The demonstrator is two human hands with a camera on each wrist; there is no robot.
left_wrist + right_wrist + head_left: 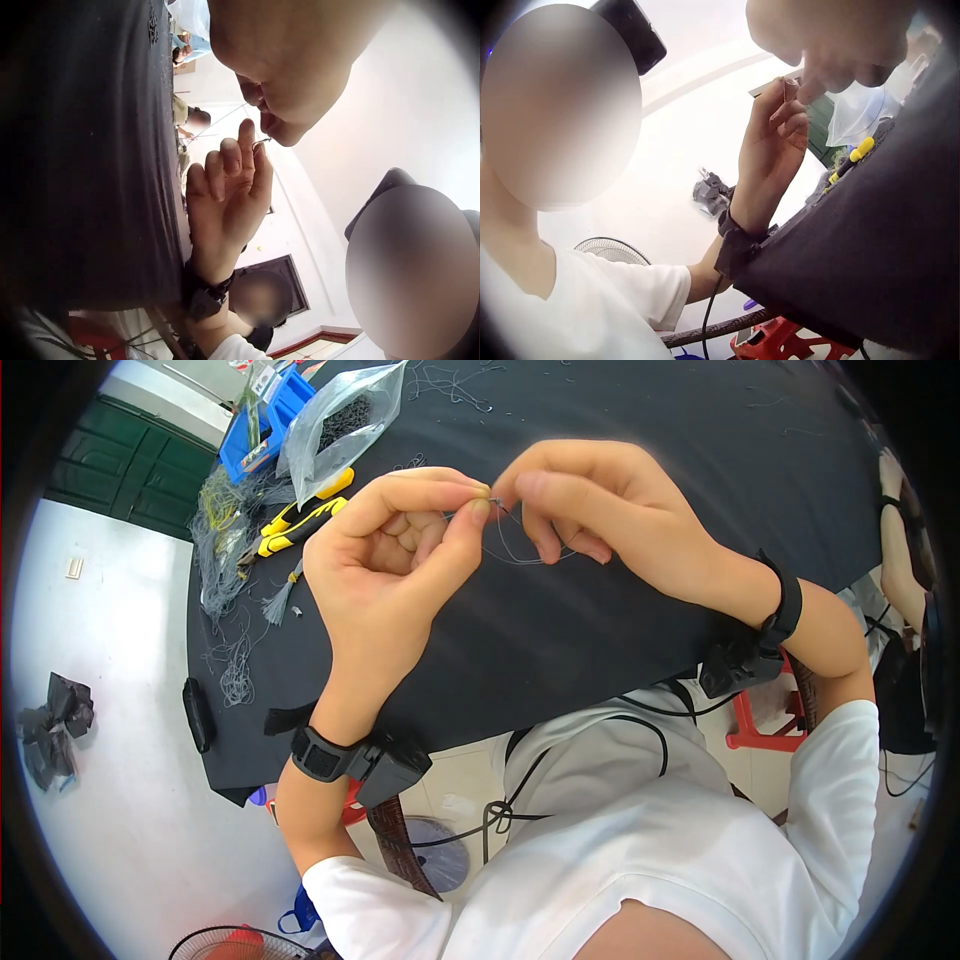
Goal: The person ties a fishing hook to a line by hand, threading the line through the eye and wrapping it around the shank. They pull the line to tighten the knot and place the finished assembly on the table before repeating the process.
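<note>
Both hands are raised over the black-covered table, fingertips nearly meeting. The left hand (395,560) pinches a tiny dark hook (261,141) between thumb and index finger, its other fingers curled into the palm. Thin grey fishing line (512,552) hangs in a loop from the hook, between the two hands. The right hand (615,510) holds the line with thumb and index finger close beside the hook, its other fingers loosely bent. In the right wrist view, the right hand's fingers hide most of the pinch.
Yellow-and-black pliers (305,525) lie left of the hands. Behind them are a clear plastic bag (375,395) of small dark pieces and a blue bin (265,435). Tangled line (222,545) and a tied line bundle (280,600) lie along the table's left edge. Cables (560,750) cross the lap.
</note>
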